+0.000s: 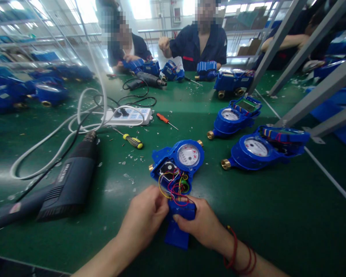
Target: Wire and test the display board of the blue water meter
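Note:
On the green bench in front of me lies a blue water meter [189,154] with a round dial and brass ends. Its lower housing is uncovered, and red and yellow wires [175,184] run from it to a blue cover [177,236]. My right hand [202,221] grips this cover, thumb on top. Fingers pinched together, my left hand [150,211] is at the cover's left edge beside the wires; what it pinches is hidden behind the fingers.
Left lies a heat gun [72,177] by a white power strip [129,116] with looping cables. Two screwdrivers, yellow-black [133,141] and orange [162,118], lie beyond the meter. More meters [252,148] sit right, near slanted metal posts [314,77]. Co-workers sit across the bench.

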`<state>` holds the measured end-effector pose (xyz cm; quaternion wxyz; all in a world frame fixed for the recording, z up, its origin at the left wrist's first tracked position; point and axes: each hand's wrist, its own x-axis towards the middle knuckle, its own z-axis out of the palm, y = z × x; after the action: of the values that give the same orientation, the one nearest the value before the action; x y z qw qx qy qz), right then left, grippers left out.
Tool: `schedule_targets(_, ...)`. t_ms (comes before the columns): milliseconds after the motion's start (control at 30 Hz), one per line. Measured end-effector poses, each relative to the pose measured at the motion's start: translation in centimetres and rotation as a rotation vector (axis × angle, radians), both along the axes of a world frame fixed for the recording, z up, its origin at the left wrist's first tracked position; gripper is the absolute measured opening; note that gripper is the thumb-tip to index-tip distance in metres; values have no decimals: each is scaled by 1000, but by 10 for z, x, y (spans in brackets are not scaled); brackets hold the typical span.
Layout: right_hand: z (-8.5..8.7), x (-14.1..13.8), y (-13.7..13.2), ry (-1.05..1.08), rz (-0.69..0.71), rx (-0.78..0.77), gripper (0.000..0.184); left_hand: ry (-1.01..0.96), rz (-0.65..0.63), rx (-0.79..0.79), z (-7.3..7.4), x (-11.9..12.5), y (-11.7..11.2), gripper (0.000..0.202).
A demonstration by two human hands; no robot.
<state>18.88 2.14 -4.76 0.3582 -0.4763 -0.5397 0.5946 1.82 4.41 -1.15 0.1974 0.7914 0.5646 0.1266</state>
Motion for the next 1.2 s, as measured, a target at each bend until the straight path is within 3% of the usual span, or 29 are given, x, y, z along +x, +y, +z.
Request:
schedule_targets(133, -1, 1, -2, 40, 4, -32, 14, 45, 129, -32, 9, -7, 8, 20)
schedule_targets(300, -2, 3, -4, 92, 17, -78, 17, 164, 154, -32, 10, -28, 14, 33)
schedule_targets(433, -5, 3, -7, 247, 50, -152, 22, 255, 97, 62, -4, -53, 3, 32)
schedule_targets(600, -4, 2, -14, 459, 28, -204, 44, 313, -141, 102, -37, -73, -27, 62)
schedule_targets(733, -1, -1, -15, 540, 19, -264, 34, 386, -140, 264, -50, -75, -46, 64)
schedule_targets(833, -2, -2, -15, 557, 7, -288, 32, 395, -23, 280, -46, -80, -49, 52)
schedule_targets(900, -3, -3, -14, 563, 3, -296, 32, 311, 128, 191, -44, -88, -47, 45)
schedule_targets(967, -5, -4, -14, 570, 12, -306, 32, 29, 325, -5, -43, -99, -45, 45)
schedule_targets(1033, -5, -5, -14, 579, 19, -320, 32, -311, 446, -227, -41, -104, -45, 52)
schedule_targets(1100, -4, -6, -13, 580, 13, -333, 31, -455, 428, -321, -34, -100, -46, 52)
schedule_targets(1200, -1, -6, -13, 559, -14, -350, 32, -228, 262, -93, -13, -81, -47, 41)
